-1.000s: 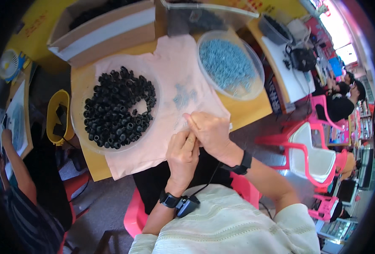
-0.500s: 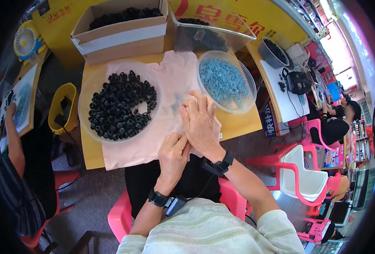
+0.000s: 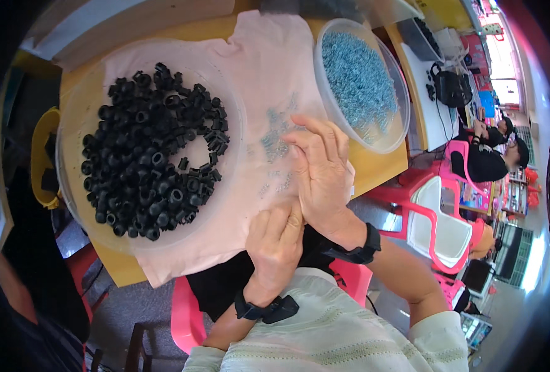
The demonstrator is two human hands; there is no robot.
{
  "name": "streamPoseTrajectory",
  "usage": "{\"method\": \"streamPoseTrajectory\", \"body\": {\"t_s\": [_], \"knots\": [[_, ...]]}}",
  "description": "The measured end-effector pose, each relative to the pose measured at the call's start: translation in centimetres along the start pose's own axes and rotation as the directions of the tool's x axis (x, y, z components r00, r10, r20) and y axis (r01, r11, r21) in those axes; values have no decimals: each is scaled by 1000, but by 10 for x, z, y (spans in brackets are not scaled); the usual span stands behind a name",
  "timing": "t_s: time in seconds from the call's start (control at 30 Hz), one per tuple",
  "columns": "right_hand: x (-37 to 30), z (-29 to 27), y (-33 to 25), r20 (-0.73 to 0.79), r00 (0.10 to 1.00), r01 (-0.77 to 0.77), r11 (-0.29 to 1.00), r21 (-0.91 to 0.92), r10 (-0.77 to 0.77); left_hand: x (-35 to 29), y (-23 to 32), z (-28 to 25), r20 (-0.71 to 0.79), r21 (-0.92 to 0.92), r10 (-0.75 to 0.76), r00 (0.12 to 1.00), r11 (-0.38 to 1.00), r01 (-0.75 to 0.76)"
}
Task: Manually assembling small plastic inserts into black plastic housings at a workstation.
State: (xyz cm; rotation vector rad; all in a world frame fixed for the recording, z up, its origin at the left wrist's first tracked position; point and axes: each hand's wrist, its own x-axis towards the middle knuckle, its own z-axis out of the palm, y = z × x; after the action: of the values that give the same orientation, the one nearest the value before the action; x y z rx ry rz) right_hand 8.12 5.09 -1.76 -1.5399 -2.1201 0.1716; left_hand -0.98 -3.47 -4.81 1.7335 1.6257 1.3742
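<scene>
My right hand (image 3: pixel 319 166) is over the pink cloth (image 3: pixel 256 74), its fingers stretched and bent apart beside a loose scatter of small blue-silver metal pieces (image 3: pixel 275 133) that look like screws. Nothing shows in it. Close below, my left hand (image 3: pixel 276 240) is closed near the cloth's front edge; what its fingers hold, if anything, is hidden. Left of both hands, a wide translucent tray (image 3: pixel 231 111) holds many black plastic fittings (image 3: pixel 141 167), hollow and ring-like. A clear oval tub (image 3: pixel 402 118) at the far right contains a heap of the same small metal pieces (image 3: pixel 359 74).
The wooden table's edge (image 3: pixel 383 164) runs along the right. At the back left stands a cardboard box (image 3: pixel 145 31). A yellow bin (image 3: pixel 42 161) is on the left, beside another person's arm (image 3: pixel 11 282). Pink chairs (image 3: pixel 433 220) and seated people are to the right.
The view has moved closer to the table and tilted down. My right hand has come away from my left, its fingers now apart near the loose metal pieces. My left hand stays closed.
</scene>
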Motion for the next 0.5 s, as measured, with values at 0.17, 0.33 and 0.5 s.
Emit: {"method": "streamPoseTrajectory", "body": {"t_s": [0.17, 0.33, 0.5], "knots": [[0, 1, 4, 6, 1000, 29, 999, -29, -29, -2, 0, -1, 36, -53, -39, 999, 998, 41], [-3, -2, -2, 9, 1000, -11, 1000, 15, 11, -3, -1, -3, 46, -31, -20, 999, 999, 22], [3, -11, 0, -29, 996, 89, 996, 1, -89, 2, 4, 1, -4, -56, 31, 1000, 998, -31]]}}
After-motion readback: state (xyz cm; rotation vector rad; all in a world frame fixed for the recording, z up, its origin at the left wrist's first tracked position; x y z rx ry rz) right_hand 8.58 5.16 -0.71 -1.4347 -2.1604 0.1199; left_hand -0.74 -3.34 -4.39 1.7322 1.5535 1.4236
